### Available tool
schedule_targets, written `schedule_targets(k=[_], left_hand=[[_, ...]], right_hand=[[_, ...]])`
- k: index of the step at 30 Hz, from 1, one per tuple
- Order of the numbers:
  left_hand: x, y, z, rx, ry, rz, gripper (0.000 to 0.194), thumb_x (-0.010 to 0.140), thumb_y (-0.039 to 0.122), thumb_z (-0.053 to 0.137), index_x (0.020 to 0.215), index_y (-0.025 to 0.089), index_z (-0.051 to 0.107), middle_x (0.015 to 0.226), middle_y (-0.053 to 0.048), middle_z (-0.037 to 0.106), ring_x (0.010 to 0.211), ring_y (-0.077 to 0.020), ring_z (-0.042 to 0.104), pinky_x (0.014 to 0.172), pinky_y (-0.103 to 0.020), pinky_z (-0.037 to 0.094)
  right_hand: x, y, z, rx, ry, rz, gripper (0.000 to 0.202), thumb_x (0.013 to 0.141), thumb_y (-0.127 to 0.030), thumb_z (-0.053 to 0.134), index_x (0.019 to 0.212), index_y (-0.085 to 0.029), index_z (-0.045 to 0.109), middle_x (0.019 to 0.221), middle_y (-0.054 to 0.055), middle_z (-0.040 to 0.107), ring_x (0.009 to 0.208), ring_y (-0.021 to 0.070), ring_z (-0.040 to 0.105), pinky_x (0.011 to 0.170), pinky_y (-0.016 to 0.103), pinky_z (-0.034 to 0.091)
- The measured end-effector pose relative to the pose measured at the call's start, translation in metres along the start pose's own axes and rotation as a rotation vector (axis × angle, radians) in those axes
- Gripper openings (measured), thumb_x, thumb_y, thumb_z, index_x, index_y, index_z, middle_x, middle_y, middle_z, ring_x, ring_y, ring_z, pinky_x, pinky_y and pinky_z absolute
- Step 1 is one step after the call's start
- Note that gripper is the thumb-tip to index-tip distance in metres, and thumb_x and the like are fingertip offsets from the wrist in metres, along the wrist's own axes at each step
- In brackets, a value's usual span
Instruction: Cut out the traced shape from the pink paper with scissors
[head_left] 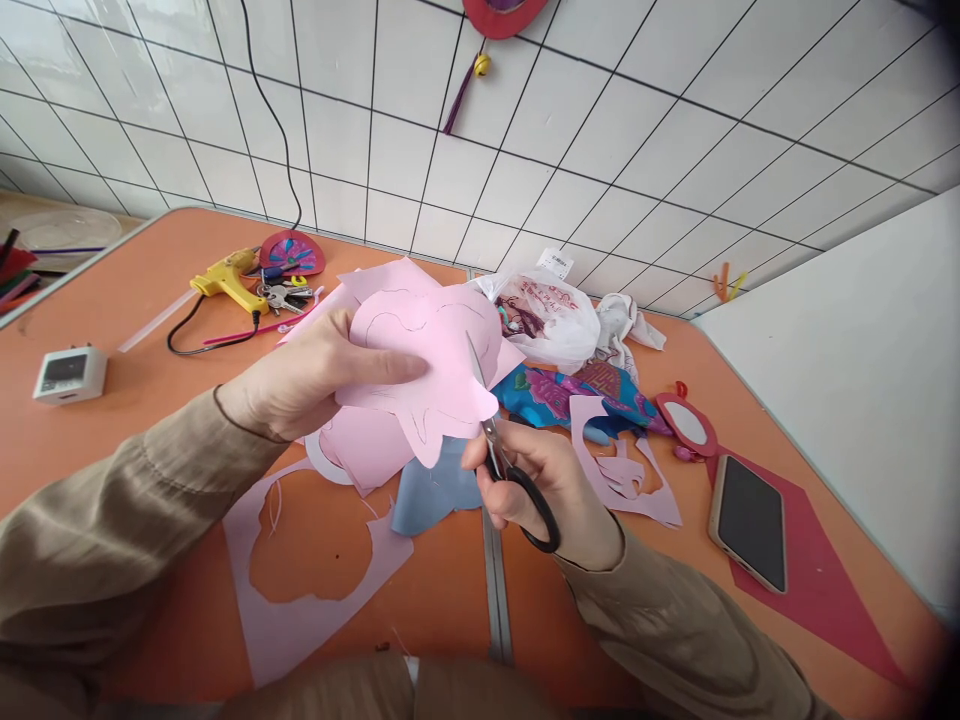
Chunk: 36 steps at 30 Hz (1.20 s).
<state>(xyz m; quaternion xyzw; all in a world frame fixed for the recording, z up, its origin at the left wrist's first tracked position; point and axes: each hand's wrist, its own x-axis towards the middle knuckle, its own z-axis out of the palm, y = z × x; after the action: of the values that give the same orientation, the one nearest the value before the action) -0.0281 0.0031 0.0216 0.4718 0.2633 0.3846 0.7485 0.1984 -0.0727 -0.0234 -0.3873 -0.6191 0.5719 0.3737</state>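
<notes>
My left hand (322, 370) pinches a pink sheet (442, 370) between thumb and fingers; dark drawn outlines run over it and its lower edge is cut into pointed lobes. In my right hand (551, 480) are scissors (536, 505) with black handles, fingers in the loops. One blade shows in front of the pink sheet near its right side, and the sheet hides part of the other. Below the held piece lie more pink material (367, 445) and a blue-grey piece (435, 490) on the orange table (442, 610).
Left: a yellow glue gun (236, 283), keys (285, 295) and a white charger (70, 375). Pink offcuts (259, 630) lie in front. Right: a plastic bag (562, 325), patterned blue fabric (551, 395), a small red-rimmed oval (686, 422) and a phone (750, 520) on red sheet (817, 600).
</notes>
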Motion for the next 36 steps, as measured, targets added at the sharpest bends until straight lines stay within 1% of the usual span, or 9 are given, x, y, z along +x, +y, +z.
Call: schedule_targets(k=[3,6,8,12,15,18,23,32,36], left_hand=[[0.000,0.004,-0.005,0.055,-0.012,-0.007,0.014,0.072,0.014,0.084,0.085,0.010,0.079,0.081,-0.009,0.080,0.077,-0.0212,0.075,0.069,-0.027,0.062],[0.002,0.004,-0.007,0.088,-0.005,-0.009,0.012,0.071,0.015,0.084,0.081,0.011,0.080,0.080,-0.008,0.079,0.076,-0.0212,0.075,0.070,-0.027,0.062],[0.002,0.004,-0.007,0.123,0.016,0.001,0.010,0.070,0.017,0.083,0.079,0.014,0.080,0.078,-0.007,0.079,0.075,-0.0213,0.075,0.069,-0.026,0.062],[0.001,0.006,-0.003,0.208,0.101,-0.011,0.007,0.069,0.020,0.082,0.075,0.017,0.080,0.079,-0.005,0.079,0.078,-0.0258,0.077,0.067,-0.029,0.062],[0.000,0.006,-0.001,0.205,0.112,-0.024,0.008,0.068,0.020,0.082,0.074,0.017,0.079,0.080,-0.006,0.079,0.078,-0.0270,0.077,0.067,-0.031,0.063],[-0.001,0.007,0.002,0.175,0.124,-0.041,0.009,0.068,0.019,0.082,0.076,0.017,0.079,0.080,-0.006,0.079,0.076,-0.0253,0.077,0.066,-0.030,0.063],[-0.001,0.007,0.004,0.157,0.101,-0.046,0.010,0.066,0.017,0.081,0.076,0.018,0.079,0.077,-0.002,0.078,0.072,-0.0212,0.075,0.062,-0.027,0.061],[-0.001,0.008,0.006,0.175,0.102,-0.024,0.011,0.066,0.014,0.080,0.075,0.019,0.077,0.071,-0.001,0.075,0.065,-0.0198,0.073,0.056,-0.025,0.059],[-0.002,0.007,0.005,0.162,0.100,-0.046,0.007,0.067,0.015,0.081,0.073,0.017,0.077,0.073,-0.004,0.076,0.066,-0.0195,0.074,0.057,-0.024,0.059]], right_hand=[[0.000,-0.004,-0.002,-0.092,-0.024,0.024,0.054,0.075,-0.068,0.075,0.083,-0.016,0.061,0.057,-0.005,0.047,0.047,0.0073,0.043,0.045,0.021,0.033],[-0.001,-0.007,-0.004,-0.144,-0.041,0.057,0.057,0.072,-0.070,0.075,0.083,-0.016,0.061,0.059,-0.005,0.048,0.050,0.0077,0.040,0.046,0.022,0.032],[-0.001,-0.007,-0.004,-0.145,-0.038,0.062,0.058,0.071,-0.071,0.075,0.083,-0.016,0.061,0.059,-0.004,0.048,0.051,0.0081,0.040,0.047,0.022,0.032],[-0.001,-0.006,-0.004,-0.107,-0.020,0.081,0.059,0.070,-0.072,0.075,0.085,-0.017,0.061,0.060,-0.004,0.049,0.050,0.0085,0.042,0.047,0.023,0.034],[-0.001,-0.005,-0.003,-0.075,-0.023,0.087,0.058,0.071,-0.072,0.075,0.086,-0.017,0.061,0.058,-0.004,0.050,0.048,0.0086,0.043,0.046,0.023,0.035],[-0.001,-0.005,-0.003,-0.054,-0.022,0.075,0.058,0.071,-0.071,0.075,0.086,-0.017,0.061,0.057,-0.005,0.051,0.047,0.0085,0.045,0.046,0.023,0.036],[0.000,-0.008,-0.002,-0.042,-0.006,0.081,0.059,0.070,-0.072,0.076,0.085,-0.017,0.061,0.055,-0.005,0.051,0.046,0.0085,0.045,0.046,0.023,0.035],[-0.001,-0.006,-0.002,0.008,-0.020,0.090,0.058,0.070,-0.070,0.077,0.086,-0.017,0.060,0.057,-0.006,0.051,0.045,0.0083,0.047,0.046,0.022,0.034],[-0.001,-0.005,-0.001,0.018,-0.017,0.086,0.057,0.069,-0.069,0.078,0.086,-0.017,0.060,0.056,-0.005,0.052,0.045,0.0082,0.046,0.046,0.022,0.035]])
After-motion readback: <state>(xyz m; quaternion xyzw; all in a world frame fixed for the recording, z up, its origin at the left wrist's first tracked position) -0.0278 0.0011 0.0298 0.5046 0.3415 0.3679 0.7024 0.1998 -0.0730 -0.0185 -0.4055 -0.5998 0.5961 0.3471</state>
